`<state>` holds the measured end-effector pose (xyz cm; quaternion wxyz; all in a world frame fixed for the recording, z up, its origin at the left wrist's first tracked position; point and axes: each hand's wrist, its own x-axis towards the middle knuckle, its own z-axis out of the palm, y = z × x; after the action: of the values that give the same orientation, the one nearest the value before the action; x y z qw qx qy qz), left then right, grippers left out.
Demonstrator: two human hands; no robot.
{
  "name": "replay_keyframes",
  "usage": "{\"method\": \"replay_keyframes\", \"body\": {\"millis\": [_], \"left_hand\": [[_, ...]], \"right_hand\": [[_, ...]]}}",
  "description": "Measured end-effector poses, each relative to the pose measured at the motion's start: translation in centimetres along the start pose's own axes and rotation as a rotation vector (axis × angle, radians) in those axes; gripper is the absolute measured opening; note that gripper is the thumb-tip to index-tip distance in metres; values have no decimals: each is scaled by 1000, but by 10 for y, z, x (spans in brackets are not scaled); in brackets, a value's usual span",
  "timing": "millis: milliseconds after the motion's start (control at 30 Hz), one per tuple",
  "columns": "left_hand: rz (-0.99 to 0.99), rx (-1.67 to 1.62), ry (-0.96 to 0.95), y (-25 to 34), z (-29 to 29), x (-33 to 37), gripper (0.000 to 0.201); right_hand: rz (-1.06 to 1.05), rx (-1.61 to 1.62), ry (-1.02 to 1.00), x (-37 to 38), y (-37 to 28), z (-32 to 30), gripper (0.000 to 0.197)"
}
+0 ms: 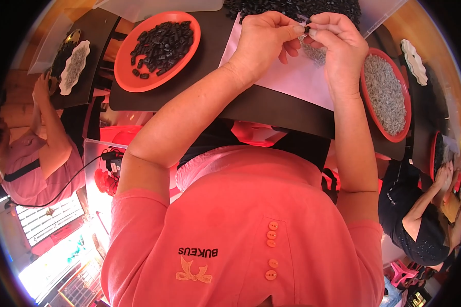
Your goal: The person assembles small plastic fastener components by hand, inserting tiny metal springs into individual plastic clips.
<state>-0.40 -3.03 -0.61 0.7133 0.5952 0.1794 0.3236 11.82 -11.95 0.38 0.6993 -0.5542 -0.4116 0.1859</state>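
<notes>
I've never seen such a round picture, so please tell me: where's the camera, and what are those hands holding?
A camera on the person's head looks down, and its wide lens bends straight edges. The bare left hand and bare right hand pinch a tiny black piece, too small to see well. On the dark, flat table lie a pale pinkish sheet, a rounded red plate of chunky black pieces at left, and a second rounded red plate of thin silvery pieces at right.

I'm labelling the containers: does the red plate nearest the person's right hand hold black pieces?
No, the red plate nearest the right hand is filled with small grey pieces.
</notes>
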Motion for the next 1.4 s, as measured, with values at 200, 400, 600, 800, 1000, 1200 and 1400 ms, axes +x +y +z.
{"method": "replay_keyframes", "body": {"millis": [200, 400, 600, 800, 1000, 1200, 1400], "left_hand": [[0, -27, -20, -1, 1, 0, 13], [-31, -62, -20, -1, -2, 2, 14], [-42, -7, -30, -2, -1, 2, 12], [5, -30, -31, -6, -1, 4, 11], [54, 9, -27, -11, 1, 5, 10], [45, 121, 39, -6, 0, 2, 17], [13, 124, 30, -6, 0, 1, 15]], "right_hand": [[12, 22, 7, 0, -2, 0, 16], [0, 25, -7, 0, -2, -2, 17], [-22, -24, 15, -1, 2, -1, 16], [-14, -9, -39, 0, 2, -3, 16], [-24, -21, -30, -1, 4, -1, 15], [-57, -141, -54, -4, 5, 3, 17], [-36, -94, -68, -1, 12, 1, 16]]}}
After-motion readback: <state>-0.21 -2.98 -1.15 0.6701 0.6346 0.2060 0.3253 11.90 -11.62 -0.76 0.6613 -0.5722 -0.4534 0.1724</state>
